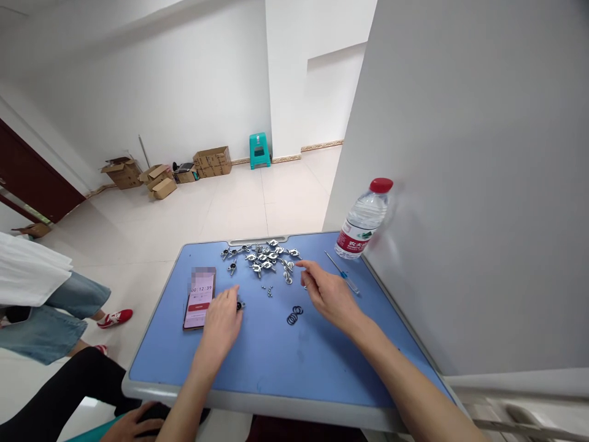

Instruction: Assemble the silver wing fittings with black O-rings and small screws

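Note:
My left hand (223, 312) rests low over the table, its fingers bent close together around a small metal fitting with a black centre (240, 305), which shows at their right side. My right hand (327, 293) hovers on the other side, index finger stretched toward a few shiny metal fittings (288, 273) and thumb apart from it; I see nothing in its grasp. Beyond both hands lies a heap of similar metal fittings (267, 258). Between the hands are several tiny metal pieces (269, 291) and several black rings (292, 318).
A phone (199, 301) showing a timer lies left of my left hand. A screwdriver (343, 273) and a water bottle (363, 221) are at the right, beside a grey panel (460, 184). The blue table (276, 368) has a raised pale rim. People are at the left.

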Demonstrator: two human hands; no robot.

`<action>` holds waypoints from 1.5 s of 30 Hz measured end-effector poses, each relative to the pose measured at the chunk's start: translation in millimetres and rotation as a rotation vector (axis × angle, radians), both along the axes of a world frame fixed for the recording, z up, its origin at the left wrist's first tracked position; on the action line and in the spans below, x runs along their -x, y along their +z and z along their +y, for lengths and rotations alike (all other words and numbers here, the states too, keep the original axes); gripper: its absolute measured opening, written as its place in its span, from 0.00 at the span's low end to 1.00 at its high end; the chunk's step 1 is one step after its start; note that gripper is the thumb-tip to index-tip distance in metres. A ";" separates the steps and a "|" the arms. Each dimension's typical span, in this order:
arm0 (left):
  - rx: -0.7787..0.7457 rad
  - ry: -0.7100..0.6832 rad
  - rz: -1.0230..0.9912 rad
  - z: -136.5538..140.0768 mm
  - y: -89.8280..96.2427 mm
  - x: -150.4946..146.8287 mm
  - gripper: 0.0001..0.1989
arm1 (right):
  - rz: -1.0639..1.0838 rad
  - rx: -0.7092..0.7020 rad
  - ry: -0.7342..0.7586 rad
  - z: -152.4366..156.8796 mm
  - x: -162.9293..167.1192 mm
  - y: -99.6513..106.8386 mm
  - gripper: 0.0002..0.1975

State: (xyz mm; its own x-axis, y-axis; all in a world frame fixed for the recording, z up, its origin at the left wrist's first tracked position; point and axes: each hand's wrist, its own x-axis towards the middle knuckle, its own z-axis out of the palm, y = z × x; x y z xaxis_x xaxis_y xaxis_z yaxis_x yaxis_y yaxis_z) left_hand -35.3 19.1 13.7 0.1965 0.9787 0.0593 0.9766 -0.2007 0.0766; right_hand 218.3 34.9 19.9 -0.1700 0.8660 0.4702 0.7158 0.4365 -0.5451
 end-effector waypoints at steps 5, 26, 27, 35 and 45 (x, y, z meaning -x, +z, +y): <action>0.146 -0.140 -0.325 -20.8 0.0 -9.1 0.26 | -0.055 0.051 0.037 -1.2 2.2 -0.5 0.16; 0.152 -0.045 -0.689 -47.6 -6.7 -16.3 0.17 | -0.294 0.145 0.107 2.1 1.2 -8.4 0.12; 0.124 -0.067 -0.680 -45.5 -4.2 -15.1 0.17 | -0.299 0.151 0.100 2.4 0.5 -8.0 0.12; 0.189 -0.286 -0.500 -16.3 3.2 0.3 0.17 | -0.341 0.189 0.072 5.3 -2.5 -8.5 0.12; 0.210 -0.306 -0.566 -11.2 -2.8 -19.6 0.10 | -0.350 0.237 0.061 5.2 -1.9 -8.1 0.12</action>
State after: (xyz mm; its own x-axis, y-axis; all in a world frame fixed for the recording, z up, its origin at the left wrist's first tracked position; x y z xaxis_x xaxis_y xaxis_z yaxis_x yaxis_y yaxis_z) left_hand -15.7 7.8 10.9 0.4610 0.8860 0.0491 0.6761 -0.3865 0.6273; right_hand 220.2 40.2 11.8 -0.3384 0.9265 0.1644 0.8521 0.3758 -0.3643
